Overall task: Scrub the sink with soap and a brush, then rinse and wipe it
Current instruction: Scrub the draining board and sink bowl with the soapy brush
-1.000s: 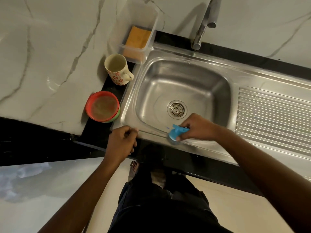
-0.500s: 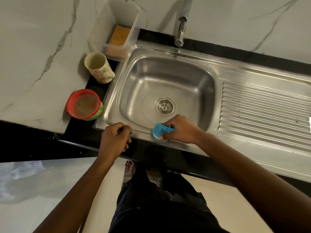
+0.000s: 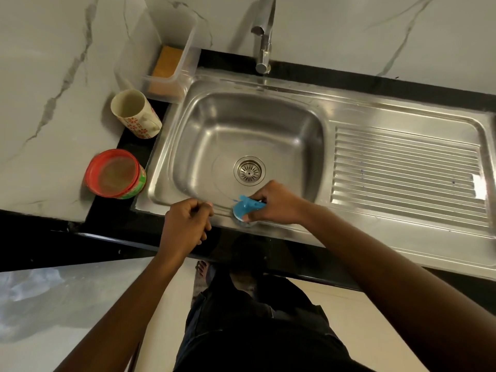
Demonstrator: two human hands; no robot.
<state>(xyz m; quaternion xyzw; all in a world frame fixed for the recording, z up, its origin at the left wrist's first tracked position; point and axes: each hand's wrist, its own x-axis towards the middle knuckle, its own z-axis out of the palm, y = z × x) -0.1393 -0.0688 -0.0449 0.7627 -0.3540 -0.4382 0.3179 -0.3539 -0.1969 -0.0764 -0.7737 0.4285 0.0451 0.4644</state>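
Two hands at the near rim of the sink (image 3: pixel 268 84), around 6 o'clock of the basin. Your right hand (image 3: pixel 276 204) grips the blue brush (image 3: pixel 245 208), fingers curled over its top, thumb tip on its near edge. Brush sits on the flat front rim, just at the basin edge, bristles down against the steel; bristles mostly hidden. Its long axis runs roughly 9-to-3 along the rim, handle end tucked under your palm toward 3 o'clock, rounded head toward 9. Your left hand (image 3: pixel 185 224) rests on the rim just at 9 o'clock of the brush, fingers curled in, holding nothing I can see; not touching the brush. Drain (image 3: pixel 249 171) at 12 o'clock of the brush. Tap (image 3: pixel 264 36) at the basin's 12. Mug (image 3: pixel 135 114), red-lidded tub (image 3: pixel 115 173) and clear box (image 3: pixel 163 55) with an orange sponge (image 3: pixel 166 61) line the basin's 9 to 11 side.
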